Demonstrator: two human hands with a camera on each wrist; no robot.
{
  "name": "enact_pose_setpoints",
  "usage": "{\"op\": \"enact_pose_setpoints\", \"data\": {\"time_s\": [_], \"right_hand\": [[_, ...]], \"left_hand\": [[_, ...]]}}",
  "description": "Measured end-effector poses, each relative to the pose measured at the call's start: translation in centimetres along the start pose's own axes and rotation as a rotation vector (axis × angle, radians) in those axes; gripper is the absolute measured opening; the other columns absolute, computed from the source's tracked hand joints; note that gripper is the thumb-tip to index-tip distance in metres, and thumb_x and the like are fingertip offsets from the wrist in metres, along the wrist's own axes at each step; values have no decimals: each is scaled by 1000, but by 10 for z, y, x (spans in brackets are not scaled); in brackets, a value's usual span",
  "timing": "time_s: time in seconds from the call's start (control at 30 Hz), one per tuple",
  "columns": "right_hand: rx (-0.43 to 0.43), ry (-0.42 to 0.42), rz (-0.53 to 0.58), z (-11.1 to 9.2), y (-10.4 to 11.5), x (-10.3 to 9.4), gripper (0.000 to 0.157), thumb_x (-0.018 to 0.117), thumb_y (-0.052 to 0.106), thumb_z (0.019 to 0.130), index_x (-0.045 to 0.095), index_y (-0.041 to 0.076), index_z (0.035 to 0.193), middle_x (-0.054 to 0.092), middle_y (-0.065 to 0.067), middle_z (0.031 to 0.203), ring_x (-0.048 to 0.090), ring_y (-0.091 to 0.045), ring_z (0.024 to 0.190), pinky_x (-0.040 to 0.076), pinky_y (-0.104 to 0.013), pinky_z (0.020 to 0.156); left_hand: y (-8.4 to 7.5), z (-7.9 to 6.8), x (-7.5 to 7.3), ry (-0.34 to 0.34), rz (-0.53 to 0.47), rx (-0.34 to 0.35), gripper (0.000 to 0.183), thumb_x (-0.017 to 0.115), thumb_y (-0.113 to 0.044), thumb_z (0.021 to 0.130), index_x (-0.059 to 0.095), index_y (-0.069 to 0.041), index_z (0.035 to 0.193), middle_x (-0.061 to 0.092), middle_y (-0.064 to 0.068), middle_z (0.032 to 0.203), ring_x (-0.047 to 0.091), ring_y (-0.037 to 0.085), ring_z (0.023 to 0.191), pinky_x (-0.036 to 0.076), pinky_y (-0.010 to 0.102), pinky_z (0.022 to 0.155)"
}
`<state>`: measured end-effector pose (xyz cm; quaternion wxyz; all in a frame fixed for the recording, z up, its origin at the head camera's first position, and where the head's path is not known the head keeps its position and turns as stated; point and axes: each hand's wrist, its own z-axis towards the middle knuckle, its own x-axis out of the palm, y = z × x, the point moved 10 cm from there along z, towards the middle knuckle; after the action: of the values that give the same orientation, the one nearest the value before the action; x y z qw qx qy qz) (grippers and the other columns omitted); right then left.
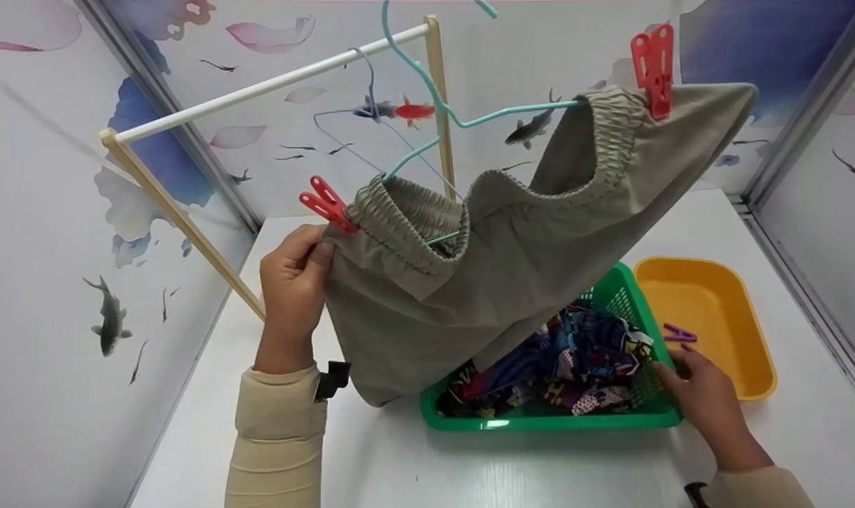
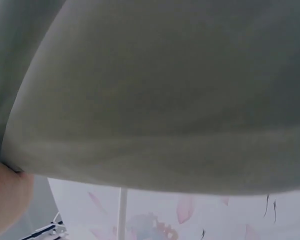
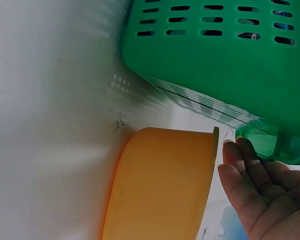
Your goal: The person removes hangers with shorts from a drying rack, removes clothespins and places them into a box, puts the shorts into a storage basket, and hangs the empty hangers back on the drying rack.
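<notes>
Grey-green shorts [image 1: 512,275] with a gathered elastic waistband hang from a turquoise hanger [image 1: 434,92], tilted up to the right. One red clothespin [image 1: 329,204] bites the waist's left end and another red clothespin [image 1: 657,70] its right end. My left hand [image 1: 293,282] pinches the cloth just below the left clothespin. In the left wrist view the shorts' fabric [image 2: 155,100] fills most of the picture. With my right hand [image 1: 702,395] I hold the right rim of a green basket [image 3: 210,55], thumb over the edge and fingers beneath. Patterned clothes [image 1: 583,353] fill the basket, partly hidden behind the shorts.
A yellow tub [image 1: 762,353] with purple clothespins [image 1: 680,333] in it stands right beside the basket. At the back left is a drying rack [image 1: 272,81] with a white bar, where a blue hanger [image 1: 372,77] hangs. Walls enclose the white table [image 1: 371,458].
</notes>
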<state>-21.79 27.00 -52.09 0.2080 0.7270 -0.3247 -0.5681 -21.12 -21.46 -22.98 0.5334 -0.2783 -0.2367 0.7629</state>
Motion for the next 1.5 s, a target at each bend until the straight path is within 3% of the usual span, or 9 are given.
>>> {"op": "enact_pose_setpoints", "data": {"time_s": [0.17,0.4,0.97,1.13,1.37,1.5], "right_hand": [[-11,10,-3,0,0,1,54,52,32,101,44,-9,135,54,-30,124,50,-43,109,42,-57,97],[-37,-9,-12,0,2,-1,50,54,27,100,46,-10,133,55,-30,120,52,-42,106,44,-57,95],[-77,48,-117,-2,7,-8,75,47,52,98,42,-11,137,53,-34,125,51,-48,111,46,-58,92],[-89,-40,-98,-10,14,-26,73,45,50,99,41,-12,137,53,-34,125,50,-50,112,46,-59,90],[-190,-254,-53,-26,37,-56,55,52,34,100,49,-12,130,57,-33,119,53,-49,110,44,-61,90],[-228,-304,-47,-32,49,-67,48,54,28,100,51,-11,129,56,-33,120,52,-50,110,43,-62,90]], "left_hand": [[8,-1,15,45,0,-11,10,56,12,89,66,14,94,64,21,87,56,9,81,47,22,72],[18,-7,28,112,35,-48,11,58,9,90,67,11,96,66,20,90,57,10,81,48,22,73],[47,-21,29,121,178,-99,9,61,5,90,69,8,95,67,15,89,57,12,80,48,23,73],[54,-28,30,130,215,-116,10,62,4,90,69,7,95,68,14,91,59,13,83,49,24,75],[60,-40,39,188,249,-110,9,63,2,90,70,4,95,68,11,90,60,16,82,49,28,74],[63,-49,47,230,243,-93,11,62,1,91,71,3,97,68,10,90,59,16,79,49,29,71]]}}
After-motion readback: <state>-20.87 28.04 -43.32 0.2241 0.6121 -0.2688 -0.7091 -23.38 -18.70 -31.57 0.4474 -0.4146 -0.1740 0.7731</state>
